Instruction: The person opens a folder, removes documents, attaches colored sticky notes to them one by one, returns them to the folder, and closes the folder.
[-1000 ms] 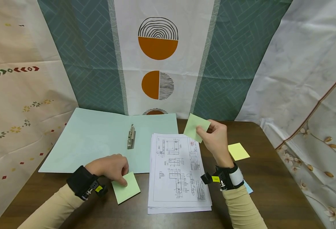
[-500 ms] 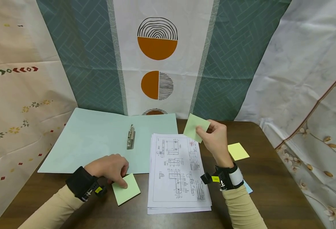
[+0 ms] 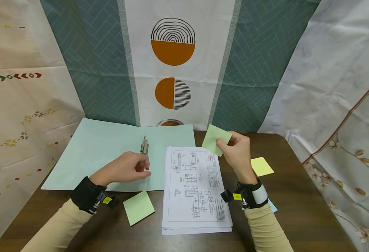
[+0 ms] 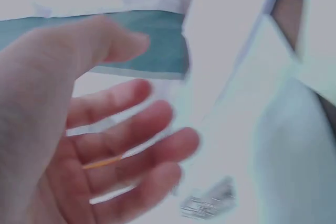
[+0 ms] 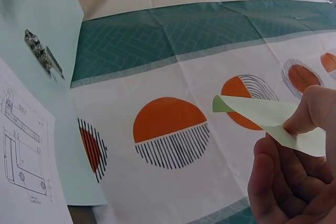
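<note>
My right hand [image 3: 238,154] pinches a pale green sticky note [image 3: 214,137] between thumb and fingers, above the top right corner of a stack of printed drawings [image 3: 197,196]. In the right wrist view the note [image 5: 249,111] curls up at its free end. Over the open mint-green folder [image 3: 105,150], my left hand [image 3: 124,168] hovers with loosely bent fingers and nothing in them. The folder's metal clip [image 3: 144,145] is partly behind that hand. Just below the hand, a pad of green sticky notes [image 3: 139,209] lies on the table.
A yellow sticky pad [image 3: 262,166] lies right of my right wrist. Part of a blue piece of paper [image 3: 272,205] shows from behind the right forearm. Patterned cloth [image 3: 175,94] hangs behind the brown table [image 3: 300,210].
My left hand has lifted off the green sticky pad and moved up and slightly right over the folder. The pad stays on the table. My right hand keeps its note almost still.
</note>
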A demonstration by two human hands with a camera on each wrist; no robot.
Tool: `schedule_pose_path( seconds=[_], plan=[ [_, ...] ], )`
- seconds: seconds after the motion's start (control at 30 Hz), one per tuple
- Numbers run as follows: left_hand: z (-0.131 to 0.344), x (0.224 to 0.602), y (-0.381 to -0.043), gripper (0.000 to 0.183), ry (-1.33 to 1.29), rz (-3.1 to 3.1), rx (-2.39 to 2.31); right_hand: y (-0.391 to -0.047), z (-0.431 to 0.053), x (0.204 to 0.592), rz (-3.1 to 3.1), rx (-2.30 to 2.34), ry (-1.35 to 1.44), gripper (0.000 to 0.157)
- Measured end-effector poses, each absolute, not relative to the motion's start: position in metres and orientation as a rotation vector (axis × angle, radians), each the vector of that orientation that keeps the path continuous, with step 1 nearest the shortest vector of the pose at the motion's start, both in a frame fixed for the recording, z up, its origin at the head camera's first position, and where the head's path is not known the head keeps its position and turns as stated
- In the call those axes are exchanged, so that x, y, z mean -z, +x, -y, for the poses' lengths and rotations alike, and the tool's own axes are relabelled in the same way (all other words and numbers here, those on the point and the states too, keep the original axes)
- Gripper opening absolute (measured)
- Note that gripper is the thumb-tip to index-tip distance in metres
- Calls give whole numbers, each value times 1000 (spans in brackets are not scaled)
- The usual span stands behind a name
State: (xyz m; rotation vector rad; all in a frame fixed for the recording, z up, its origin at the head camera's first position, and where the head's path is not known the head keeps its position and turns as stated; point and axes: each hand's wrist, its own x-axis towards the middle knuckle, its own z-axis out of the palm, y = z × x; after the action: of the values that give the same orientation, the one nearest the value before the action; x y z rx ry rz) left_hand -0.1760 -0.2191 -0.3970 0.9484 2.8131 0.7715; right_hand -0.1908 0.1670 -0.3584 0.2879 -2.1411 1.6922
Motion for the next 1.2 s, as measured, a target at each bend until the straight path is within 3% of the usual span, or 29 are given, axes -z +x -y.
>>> schedule_pose_path(
  seconds=[0.3, 0.87, 1.2],
  plan=[
    [200, 349, -187, 5, 982, -3050, -1136, -192, -171, 360, 2114, -1708, 271, 10],
    [171, 343, -189, 5, 895, -3041, -1294, -189, -167, 361, 2050, -1336, 512, 2],
    [168, 344, -190, 11, 863, -3070, -1267, -191, -169, 361, 1953, -884, 756, 11]
  ],
)
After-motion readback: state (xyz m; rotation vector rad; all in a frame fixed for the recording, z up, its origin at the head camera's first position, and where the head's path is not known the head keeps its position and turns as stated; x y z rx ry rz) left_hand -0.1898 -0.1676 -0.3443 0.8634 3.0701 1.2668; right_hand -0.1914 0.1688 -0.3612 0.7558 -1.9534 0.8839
